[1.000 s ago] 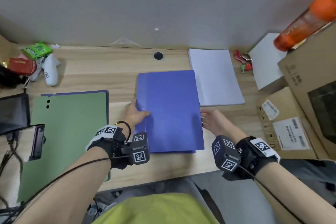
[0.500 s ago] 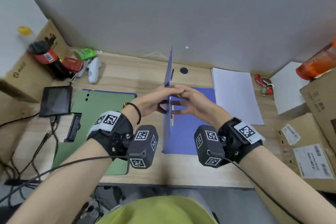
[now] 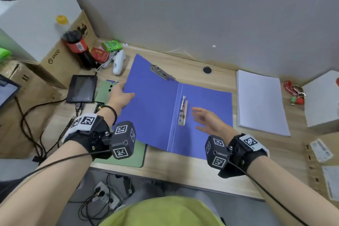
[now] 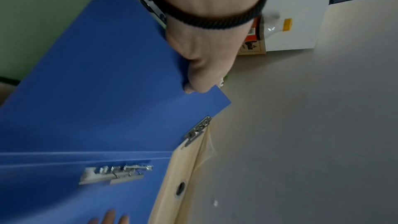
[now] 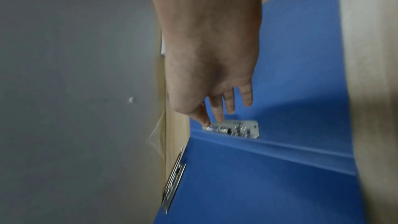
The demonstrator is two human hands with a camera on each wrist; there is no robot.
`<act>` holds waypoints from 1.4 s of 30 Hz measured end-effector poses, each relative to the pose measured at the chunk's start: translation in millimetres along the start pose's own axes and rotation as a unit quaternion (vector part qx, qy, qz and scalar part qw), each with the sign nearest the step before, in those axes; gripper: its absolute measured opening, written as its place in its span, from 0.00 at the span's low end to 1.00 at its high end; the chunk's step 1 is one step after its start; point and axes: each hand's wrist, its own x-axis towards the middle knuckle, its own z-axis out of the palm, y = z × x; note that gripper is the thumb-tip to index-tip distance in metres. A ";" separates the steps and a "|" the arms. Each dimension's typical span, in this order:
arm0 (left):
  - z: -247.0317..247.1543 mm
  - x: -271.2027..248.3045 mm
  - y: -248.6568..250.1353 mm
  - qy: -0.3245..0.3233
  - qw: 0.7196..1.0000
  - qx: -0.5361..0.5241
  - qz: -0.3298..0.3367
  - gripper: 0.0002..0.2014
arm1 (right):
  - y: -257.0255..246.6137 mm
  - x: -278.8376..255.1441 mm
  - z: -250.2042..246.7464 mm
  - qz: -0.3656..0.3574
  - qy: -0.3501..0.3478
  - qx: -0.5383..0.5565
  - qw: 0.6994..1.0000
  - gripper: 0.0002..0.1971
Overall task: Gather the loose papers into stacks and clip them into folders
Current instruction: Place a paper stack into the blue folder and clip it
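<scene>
Head view, desk: a pale wooden desk [image 3: 183,169] fills the lower and middle frame, its near edge at the bottom, a grey wall [image 3: 201,14] behind it at the top.
Cable hole: a round black hole [image 3: 207,70] sits in the desk near the wall, upper centre.
Blue folder: a blue folder [image 3: 156,112] lies open at mid frame; its right half is flat on the desk, its left cover is lifted and tilted.
Spine clip: a metal clip [image 3: 183,111] sits on the right half just beside the fold, with nothing under it.
Cover clip: a second metal clip [image 3: 161,72] sits at the far edge of the left cover.
Green folder: a green folder [image 3: 128,156] lies under the left cover, showing at the lower left and by the far left edge.
Papers: a white stack of paper [image 3: 260,101] lies right of the blue folder, near but apart.
Left side: a small dark screen [image 3: 82,89], a white controller [image 3: 118,62], a dark bottle [image 3: 78,49] and cardboard boxes [image 3: 60,60].
Right side: red keys [image 3: 293,91] and a white box [image 3: 321,101].
Left hand: the left hand [image 3: 120,95] grips the outer edge of the left cover, thumb on top, fingers hidden beneath.
Right hand: the right hand [image 3: 209,119] hovers over the right half, fingers spread and relaxed, holding nothing; the right wrist view, blurred, puts the fingertips [image 5: 219,117] next to the spine clip.
</scene>
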 end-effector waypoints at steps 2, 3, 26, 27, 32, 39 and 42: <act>-1.1 10.6 -12.4 0.047 0.993 0.107 -0.002 0.33 | 18.6 -1.6 -20.8 0.019 0.048 -0.027 0.998 0.14; 1.5 12.6 -17.1 0.057 0.982 0.181 0.002 0.36 | 27.8 -3.1 -30.4 0.028 0.066 -0.050 0.996 0.16; 87.5 29.4 -65.6 -0.173 0.888 0.425 -0.011 0.43 | 92.3 -11.2 -80.9 0.078 0.156 -0.138 0.975 0.19; 87.9 29.2 -66.3 -0.171 0.887 0.428 -0.010 0.43 | 91.7 -9.8 -81.1 0.075 0.160 -0.161 0.971 0.20; 89.1 26.5 -75.4 -0.163 0.879 0.448 0.008 0.44 | 95.1 -5.5 -73.4 0.066 0.146 -0.234 0.959 0.27; 94.2 24.4 -79.4 -0.148 0.865 0.479 0.017 0.49 | 90.8 -7.1 -82.3 0.064 0.154 -0.280 0.945 0.25; 98.7 22.4 -70.6 -0.131 0.879 0.459 -0.006 0.48 | 87.1 -9.0 -83.0 0.065 0.157 -0.270 0.948 0.24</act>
